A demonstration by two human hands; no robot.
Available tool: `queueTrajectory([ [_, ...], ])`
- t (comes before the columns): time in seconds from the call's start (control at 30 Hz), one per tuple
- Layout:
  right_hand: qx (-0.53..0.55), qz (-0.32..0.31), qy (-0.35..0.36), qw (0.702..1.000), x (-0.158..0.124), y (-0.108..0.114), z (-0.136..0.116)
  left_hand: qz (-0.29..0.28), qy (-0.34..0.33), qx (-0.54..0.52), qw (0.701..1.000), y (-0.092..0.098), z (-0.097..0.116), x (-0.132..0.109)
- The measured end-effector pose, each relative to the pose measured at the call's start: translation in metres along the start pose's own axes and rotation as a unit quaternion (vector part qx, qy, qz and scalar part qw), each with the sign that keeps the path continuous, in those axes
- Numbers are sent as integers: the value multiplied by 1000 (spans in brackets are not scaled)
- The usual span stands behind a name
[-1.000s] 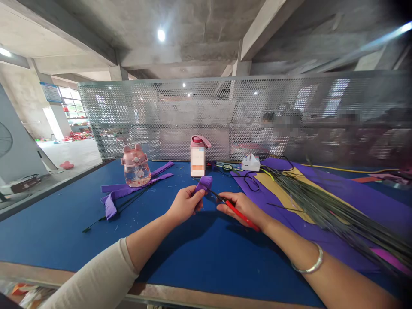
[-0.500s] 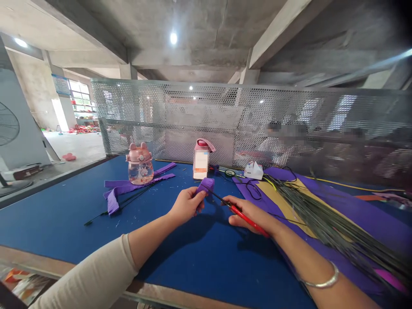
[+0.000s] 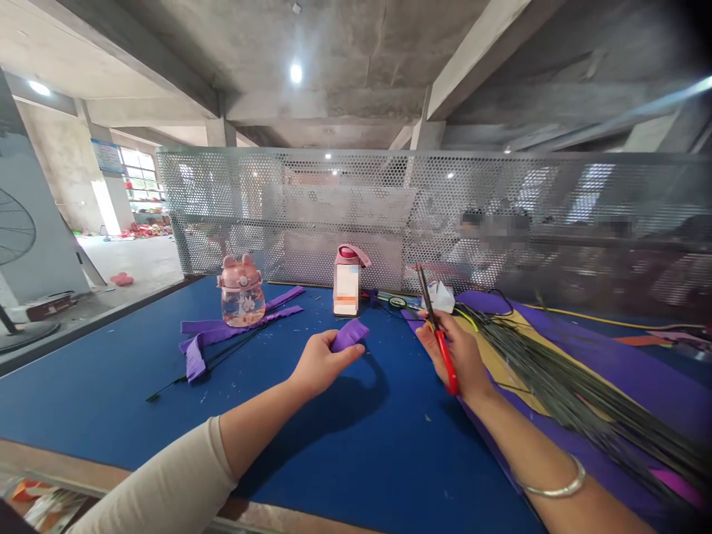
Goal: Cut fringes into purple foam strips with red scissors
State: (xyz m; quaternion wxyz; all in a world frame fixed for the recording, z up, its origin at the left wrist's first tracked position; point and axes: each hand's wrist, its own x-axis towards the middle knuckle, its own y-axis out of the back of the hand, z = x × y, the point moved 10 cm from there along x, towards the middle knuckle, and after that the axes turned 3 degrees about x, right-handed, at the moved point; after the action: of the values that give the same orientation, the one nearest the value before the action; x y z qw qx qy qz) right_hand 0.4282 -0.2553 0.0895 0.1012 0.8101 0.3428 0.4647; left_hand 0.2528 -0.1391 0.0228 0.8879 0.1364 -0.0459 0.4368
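Observation:
Between the thumb and fingers of my left hand (image 3: pixel 320 365) is a folded purple strip (image 3: pixel 350 335), held above the blue table (image 3: pixel 334 460). My right hand (image 3: pixel 460 354) grips red-handled scissors (image 3: pixel 442 345), with the blades pointing up and away from the strip. Left of my hands, more purple strips (image 3: pixel 194 348) lie beside a thin dark green stem (image 3: pixel 167 389). On the right, a bundle of green stems (image 3: pixel 545 371) rests across purple sheets (image 3: pixel 628 363) and a tan sheet (image 3: pixel 481 348).
A pink-lidded clear bottle (image 3: pixel 243 297) stands at the back left. A phone (image 3: pixel 348 289) leans upright against a pink bottle (image 3: pixel 349 254). Behind them rises a perforated metal screen (image 3: pixel 233 200). A tissue pack (image 3: pixel 439 297) and tape measure (image 3: pixel 397 302) lie near it.
The scissors have moved away from the purple strip, to the right, and their blades have swung upward. My left hand still holds the strip, slightly lower in view.

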Motion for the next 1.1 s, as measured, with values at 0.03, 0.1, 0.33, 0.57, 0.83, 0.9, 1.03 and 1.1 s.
queueTrajectory([
  [0.03, -15, -2, 12, 1000, -1, -1, -2, -1, -8, 9, 1000, 0, 3, -1],
  [0.1, -30, -15, 29, 999, -2, -6, -2, -8, -16, 14, 1000, -2, 6, -3],
  [0.33, -117, -32, 68, 990, -2, -17, 8, -74, -25, -6, 997, -15, 15, -8],
  [0.57, -148, -23, 113, 982, 0, -14, 9, -110, 39, 12, 993, -32, -5, -13],
  [0.83, -103, -34, 86, 990, 0, -13, 8, -125, 9, -83, 989, -35, 4, -12],
  [0.9, -79, -42, 70, 994, -2, -15, 6, -163, 40, -136, 976, -43, 2, -15],
  [1.03, -39, -65, 50, 996, -6, -23, 1, -192, 78, -152, 966, -49, -4, -20],
  [1.1, -14, -79, 36, 996, -9, -29, -2, -197, 60, -127, 970, -49, -1, -21],
])
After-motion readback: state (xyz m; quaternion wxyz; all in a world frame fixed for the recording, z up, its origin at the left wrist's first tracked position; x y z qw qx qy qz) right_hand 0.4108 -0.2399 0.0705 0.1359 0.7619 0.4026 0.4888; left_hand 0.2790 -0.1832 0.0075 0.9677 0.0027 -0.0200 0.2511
